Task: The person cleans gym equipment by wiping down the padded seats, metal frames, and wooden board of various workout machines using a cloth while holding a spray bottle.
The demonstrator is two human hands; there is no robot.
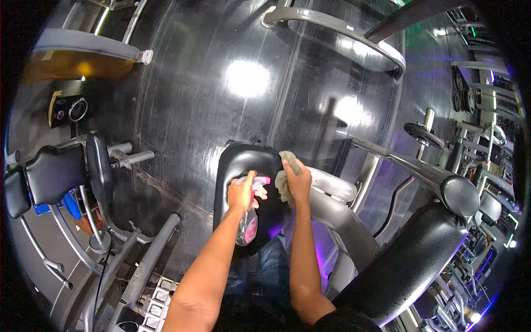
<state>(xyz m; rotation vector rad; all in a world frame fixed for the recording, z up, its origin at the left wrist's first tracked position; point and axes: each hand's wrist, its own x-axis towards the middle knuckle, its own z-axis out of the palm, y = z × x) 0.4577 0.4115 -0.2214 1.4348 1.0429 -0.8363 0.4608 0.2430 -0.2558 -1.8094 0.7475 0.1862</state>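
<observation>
My left hand (241, 193) is wrapped round the neck of a spray bottle (247, 227) with a pink and white trigger head and a clear body. The bottle is over a black padded bench seat (243, 155), its nozzle pointing right. In my right hand (297, 180) is a crumpled pale cloth (285, 185), gripped at the seat's right edge. Part of the cloth lies against the side of the pad, though the exact contact is hard to make out.
A long black backrest pad (404, 265) and grey machine frame (332, 213) stand at right. Another padded machine (55, 171) is at left. A curved metal bar (337, 27) crosses the far floor. A weight plate (423, 134) sits on a post at right.
</observation>
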